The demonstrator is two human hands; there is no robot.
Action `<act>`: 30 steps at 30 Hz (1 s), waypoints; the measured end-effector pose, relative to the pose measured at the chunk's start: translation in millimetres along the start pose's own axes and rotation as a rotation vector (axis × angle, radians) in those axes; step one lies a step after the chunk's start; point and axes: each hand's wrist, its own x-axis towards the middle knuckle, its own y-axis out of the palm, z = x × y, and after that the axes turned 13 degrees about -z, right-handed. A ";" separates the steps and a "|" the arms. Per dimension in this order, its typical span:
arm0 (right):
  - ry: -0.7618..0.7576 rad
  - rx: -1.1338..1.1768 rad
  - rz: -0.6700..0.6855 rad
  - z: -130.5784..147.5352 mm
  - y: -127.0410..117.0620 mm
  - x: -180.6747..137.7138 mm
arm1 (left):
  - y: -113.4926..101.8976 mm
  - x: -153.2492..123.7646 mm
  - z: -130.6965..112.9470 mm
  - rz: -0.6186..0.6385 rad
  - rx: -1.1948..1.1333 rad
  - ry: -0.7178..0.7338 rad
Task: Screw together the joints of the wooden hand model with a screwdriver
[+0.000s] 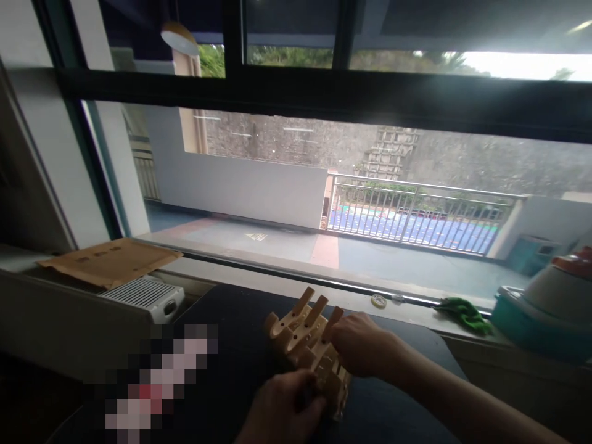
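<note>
A pale wooden assembly (303, 345) with several pegs sticking up and round holes in its side sits on a dark table (231, 345) in front of a window. My right hand (358, 342) grips its right side, with fingers on one of the upright pegs. My left hand (282, 410) holds the near lower end of the same piece, fingers curled around it. Part of the assembly is hidden under both hands.
On the left are a white slatted appliance (145, 296) and a brown cardboard sheet (111, 259). A teal and white container (546, 311), a green cloth (465, 313) and a small round roll (379, 300) lie on the windowsill. A pixelated patch (157, 382) covers the table's left.
</note>
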 end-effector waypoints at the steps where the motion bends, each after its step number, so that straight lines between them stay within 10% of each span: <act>1: -0.005 -0.005 -0.001 -0.6 0.2 -1.0 | -12.9 9.5 -1.4 -0.075 0.023 0.062; 3: -0.018 -0.020 -0.004 -1.2 0.1 -1.8 | -32.2 32.0 -2.8 -0.215 0.104 0.221; 6: -0.039 -0.051 -0.004 -0.8 -1.0 0.1 | -41.0 52.4 -5.5 -0.080 0.254 0.331; 16: -0.179 -0.128 -0.005 -2.8 6.2 30.5 | -66.9 9.4 -42.2 0.161 0.288 0.121; 20: -0.225 -0.100 -0.042 0.5 -4.9 46.7 | -83.5 52.7 -20.2 -0.114 0.437 0.128; 24: -0.214 -0.065 -0.073 0.4 -10.9 45.2 | -83.2 66.9 12.3 0.109 0.374 0.078; 30: -0.228 -0.011 -0.059 3.9 -6.4 35.8 | -64.6 39.6 14.3 0.068 0.409 -0.011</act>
